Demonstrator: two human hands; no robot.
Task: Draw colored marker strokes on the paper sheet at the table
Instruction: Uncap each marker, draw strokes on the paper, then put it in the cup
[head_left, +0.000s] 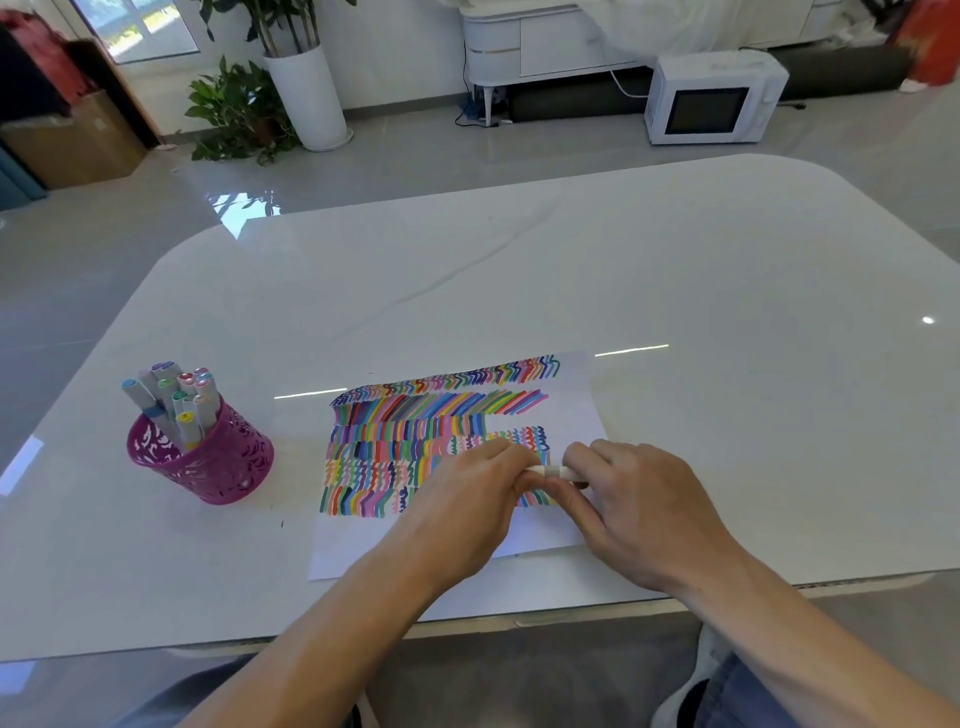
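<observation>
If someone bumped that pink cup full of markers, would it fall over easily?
Probably fairly light: the pink cup has cut-out walls. The markers stick out well above its rim, so it may be top-heavy and tip. On the glossy table it might slide first.

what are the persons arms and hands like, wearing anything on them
Nothing is worn on the left hand or the right hand: no gloves, and no rings show on the parts in view. The wrists carry no watch or band. No sleeves show, and both arms are bare down to the picture's lower edge.
</observation>
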